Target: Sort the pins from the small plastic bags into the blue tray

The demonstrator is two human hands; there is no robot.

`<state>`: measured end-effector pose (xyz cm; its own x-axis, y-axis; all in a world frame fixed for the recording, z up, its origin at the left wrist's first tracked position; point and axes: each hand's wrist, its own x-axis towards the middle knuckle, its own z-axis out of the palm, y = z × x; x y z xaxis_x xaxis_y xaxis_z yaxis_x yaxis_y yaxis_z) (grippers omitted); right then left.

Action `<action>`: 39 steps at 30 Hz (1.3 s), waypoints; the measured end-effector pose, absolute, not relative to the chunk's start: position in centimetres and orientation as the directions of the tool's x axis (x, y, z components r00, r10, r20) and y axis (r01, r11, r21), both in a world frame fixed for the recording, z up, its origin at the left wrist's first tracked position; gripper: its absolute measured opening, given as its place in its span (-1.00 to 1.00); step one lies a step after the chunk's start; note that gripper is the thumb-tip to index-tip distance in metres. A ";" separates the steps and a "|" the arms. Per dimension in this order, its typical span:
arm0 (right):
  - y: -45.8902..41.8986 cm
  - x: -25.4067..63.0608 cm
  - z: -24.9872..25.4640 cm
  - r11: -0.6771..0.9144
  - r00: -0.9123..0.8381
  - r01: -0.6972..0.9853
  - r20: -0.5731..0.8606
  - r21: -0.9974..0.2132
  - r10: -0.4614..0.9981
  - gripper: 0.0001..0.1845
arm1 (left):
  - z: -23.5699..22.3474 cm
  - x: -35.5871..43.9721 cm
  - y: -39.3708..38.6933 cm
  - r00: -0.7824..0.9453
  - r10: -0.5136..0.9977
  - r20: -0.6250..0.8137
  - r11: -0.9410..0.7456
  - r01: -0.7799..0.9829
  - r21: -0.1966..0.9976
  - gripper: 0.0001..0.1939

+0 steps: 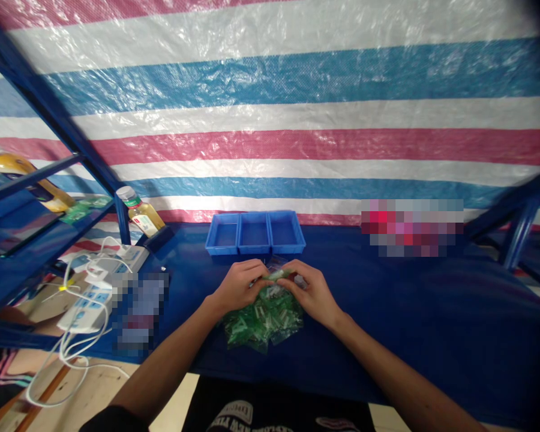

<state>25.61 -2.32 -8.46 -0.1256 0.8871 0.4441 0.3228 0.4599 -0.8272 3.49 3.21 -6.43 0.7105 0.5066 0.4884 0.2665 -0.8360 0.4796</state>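
Note:
My left hand [238, 287] and my right hand [306, 294] meet at the middle of the blue table top, their fingertips pinching a small green and clear plastic piece [279, 275] between them. Just below my hands lies a clear plastic bag of many small green pieces [263, 319], its top edge partly hidden by my hands. A thin clear plastic wrapper [276, 262] shows just behind my fingers. Exactly what the pinched piece is stays too small to tell.
A blue three-compartment plastic tray [255, 233] stands behind my hands. White power strips [83, 309] and tangled cables lie at the left, beside a pixelated object [139, 309]. A juice bottle [141, 213] stands by a blue metal shelf post [121, 219]. A striped tarp [270, 102] hangs behind.

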 end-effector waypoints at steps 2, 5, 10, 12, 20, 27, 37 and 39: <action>-2.4 25.8 -8.6 0.470 -0.140 0.323 0.450 -0.821 0.882 -0.85 | -6.4 3.5 3.2 0.713 0.510 0.481 -0.837 0.281 0.470 -0.81; -2.4 26.0 -8.6 0.493 -0.147 0.316 0.471 -0.811 0.870 -0.79 | -6.2 3.6 3.0 0.718 0.520 0.463 -0.826 0.285 0.486 -0.83; -2.4 26.1 -8.3 0.519 -0.169 0.303 0.491 -0.799 0.855 -0.80 | -6.2 3.6 2.9 0.722 0.527 0.449 -0.811 0.269 0.520 -0.83; -2.4 26.0 -8.2 0.508 -0.177 0.316 0.476 -0.801 0.861 -0.83 | -6.2 3.6 3.0 0.721 0.532 0.443 -0.808 0.275 0.521 -0.81; -2.4 25.6 -8.5 0.464 -0.177 0.345 0.429 -0.816 0.886 -0.87 | -6.2 3.6 3.1 0.729 0.503 0.465 -0.829 0.255 0.497 -0.77; -2.5 25.9 -8.2 0.503 -0.166 0.320 0.476 -0.802 0.864 -0.80 | -6.4 3.7 3.0 0.724 0.514 0.460 -0.819 0.254 0.514 -0.84; -2.5 25.5 -8.2 0.500 -0.182 0.381 0.467 -0.778 0.866 -0.86 | -6.4 3.4 3.3 0.732 0.512 0.449 -0.824 0.272 0.497 -0.75; -2.5 25.6 -8.2 0.500 -0.185 0.383 0.466 -0.777 0.865 -0.86 | -6.4 3.4 3.3 0.733 0.512 0.448 -0.826 0.277 0.491 -0.74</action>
<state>25.56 -2.48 -8.20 -0.1847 0.8652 0.4662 0.3828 0.5002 -0.7767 3.37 3.29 -6.41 0.7328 0.5122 0.4480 0.2769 -0.8258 0.4912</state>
